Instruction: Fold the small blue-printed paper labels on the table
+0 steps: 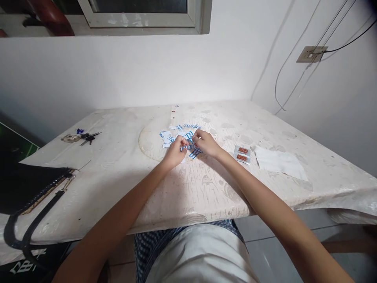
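Observation:
My left hand [176, 152] is over the middle of the table, thumb and fingers drawn together in a pinch. What lies between those fingertips is too small to make out. Just right of it, my right hand [206, 144] pinches at the edge of a white paper cutout with blue outlines [190, 136]. Several similar blue-outlined paper pieces [195, 153] lie scattered under and around both hands. Behind the hands is a curved row of small cutouts [192, 126]. A larger white paper piece with blue edges [166, 138] rests left of my left hand.
A blister pack with reddish contents [242, 154] and a white cloth [281, 162] lie to the right on the table [165, 196]. Keys [89, 137] sit at the left. A black bag [32, 186] with a strap occupies the front left corner. A wall stands behind.

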Tool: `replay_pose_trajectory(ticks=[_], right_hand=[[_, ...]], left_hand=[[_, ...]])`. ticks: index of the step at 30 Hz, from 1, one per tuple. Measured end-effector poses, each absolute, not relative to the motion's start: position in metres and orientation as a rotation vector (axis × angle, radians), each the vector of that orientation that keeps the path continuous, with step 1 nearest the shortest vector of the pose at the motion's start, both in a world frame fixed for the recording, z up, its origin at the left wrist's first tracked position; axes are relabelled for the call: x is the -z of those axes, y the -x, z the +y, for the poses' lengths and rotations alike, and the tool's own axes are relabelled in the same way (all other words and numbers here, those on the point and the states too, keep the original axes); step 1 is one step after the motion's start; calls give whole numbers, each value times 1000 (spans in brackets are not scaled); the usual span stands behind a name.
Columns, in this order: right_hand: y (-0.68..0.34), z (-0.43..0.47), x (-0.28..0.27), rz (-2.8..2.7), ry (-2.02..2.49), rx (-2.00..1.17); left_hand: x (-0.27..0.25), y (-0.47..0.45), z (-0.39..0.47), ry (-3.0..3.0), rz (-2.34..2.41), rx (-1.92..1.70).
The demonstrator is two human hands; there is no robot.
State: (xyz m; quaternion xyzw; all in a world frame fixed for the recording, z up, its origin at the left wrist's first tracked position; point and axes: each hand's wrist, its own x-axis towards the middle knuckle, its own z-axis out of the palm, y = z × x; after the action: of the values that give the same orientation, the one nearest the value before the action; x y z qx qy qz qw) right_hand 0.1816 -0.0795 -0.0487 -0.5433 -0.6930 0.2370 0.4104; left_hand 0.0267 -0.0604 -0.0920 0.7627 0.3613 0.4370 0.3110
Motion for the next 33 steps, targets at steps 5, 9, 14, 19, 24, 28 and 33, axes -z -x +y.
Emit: replay_pose_trajectory(ticks=[5, 9, 14, 19, 24, 28, 33], right_hand=[[-178, -78, 54, -1727, 1300, -644], [-178, -79, 54, -1754, 1326, -588], [-177, -78, 54, -1768, 1315, -626], [-178, -78, 55, -1756, 1310, -622], [-178, -77, 56, -1750, 1299, -651], [-178, -76, 56, -1730, 1314, -722], [-184, -82, 46, -1857, 1326, -621]], left_hand=[[93, -27, -60, -2014, 960, -1153], [91, -27, -61, -2014, 945, -1145], [91, -28, -62, -2025, 960, -1135], [89, -29, -63, -2001, 951, -1141], [86, -30, -65, -2000, 969, -1134], [84, -31, -66, -1988, 980, -1146], [85, -31, -66, -1963, 994, -1101]])
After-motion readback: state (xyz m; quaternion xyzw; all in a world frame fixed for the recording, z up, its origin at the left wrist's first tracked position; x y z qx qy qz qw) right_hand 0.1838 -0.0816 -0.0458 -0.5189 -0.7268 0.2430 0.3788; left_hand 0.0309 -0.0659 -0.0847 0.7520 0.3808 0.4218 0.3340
